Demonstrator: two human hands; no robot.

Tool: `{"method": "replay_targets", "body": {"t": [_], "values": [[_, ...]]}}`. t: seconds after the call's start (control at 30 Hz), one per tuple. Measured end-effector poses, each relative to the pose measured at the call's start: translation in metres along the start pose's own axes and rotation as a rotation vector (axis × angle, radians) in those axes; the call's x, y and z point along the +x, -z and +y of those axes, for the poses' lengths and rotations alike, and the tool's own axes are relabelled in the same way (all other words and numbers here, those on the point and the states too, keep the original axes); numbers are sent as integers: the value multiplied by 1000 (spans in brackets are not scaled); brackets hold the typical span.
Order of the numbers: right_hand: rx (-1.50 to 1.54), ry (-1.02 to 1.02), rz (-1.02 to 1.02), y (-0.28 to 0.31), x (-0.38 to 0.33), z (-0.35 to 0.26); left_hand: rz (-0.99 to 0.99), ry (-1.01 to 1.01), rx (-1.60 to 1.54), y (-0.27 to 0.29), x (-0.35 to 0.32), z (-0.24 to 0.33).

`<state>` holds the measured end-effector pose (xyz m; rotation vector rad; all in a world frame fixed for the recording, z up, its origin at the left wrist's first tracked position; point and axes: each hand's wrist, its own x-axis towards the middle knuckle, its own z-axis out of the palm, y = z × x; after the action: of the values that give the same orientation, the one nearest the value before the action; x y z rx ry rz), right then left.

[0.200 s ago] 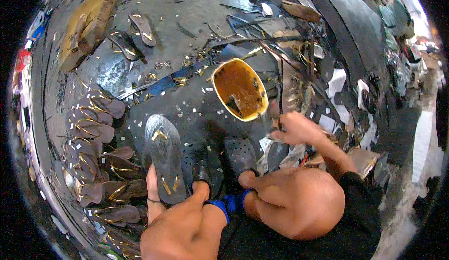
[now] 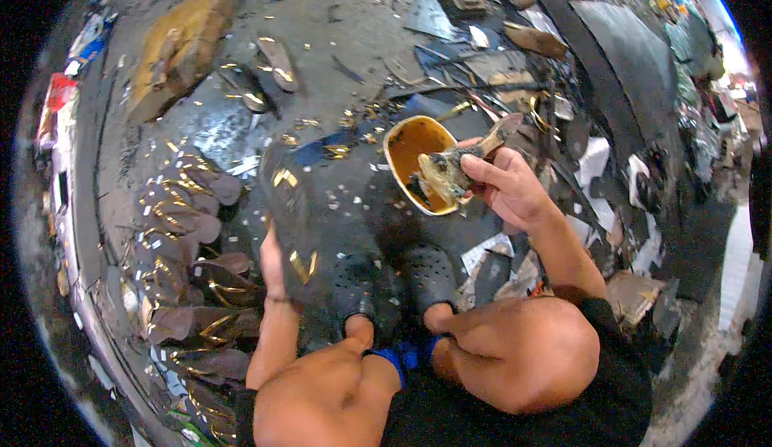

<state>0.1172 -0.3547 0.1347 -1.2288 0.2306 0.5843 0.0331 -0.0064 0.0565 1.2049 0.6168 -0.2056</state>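
Note:
My left hand (image 2: pixel 273 268) grips a dark flip-flop (image 2: pixel 291 220) by its edge, with the fingers mostly hidden behind it. Gold strap ends show on the face turned up to me, which is smeared by motion. In my right hand (image 2: pixel 515 188) is a brush (image 2: pixel 492 143) with a wooden handle, its bristles thickly coated. The coated end hangs over a pale-rimmed tub (image 2: pixel 388 151) of amber-brown, glue-like liquid; I cannot tell whether it touches the liquid.
Dark flip-flops with gold straps (image 2: pixel 213 326) line the left side. A worn wooden block (image 2: pixel 181 57) and two more sandals (image 2: pixel 277 63) lie beyond. Scraps and dark sheets (image 2: pixel 627 45) crowd the right. My feet, in black clogs (image 2: pixel 430 274), are just below the tub.
My right hand has come up beside the tub, and the brush now shows in it. The flip-flop in my left hand has shifted slightly away and tilted.

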Motion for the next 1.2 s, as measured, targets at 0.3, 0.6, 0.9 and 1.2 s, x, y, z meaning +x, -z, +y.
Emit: {"method": "replay_targets", "body": {"t": [0.3,0.6,0.9,1.2], "values": [[-667,790,-204,-109,69,16,-462,101,-791,-58,34,2],[-703,1031,-168,-104,37,21,-465,-213,-726,-16,50,0],[-841,1124,-284,-100,26,26,-134,-238,-723,-56,42,33],[-807,1339,-403,-110,66,1,-273,70,-641,-77,26,9]]}}
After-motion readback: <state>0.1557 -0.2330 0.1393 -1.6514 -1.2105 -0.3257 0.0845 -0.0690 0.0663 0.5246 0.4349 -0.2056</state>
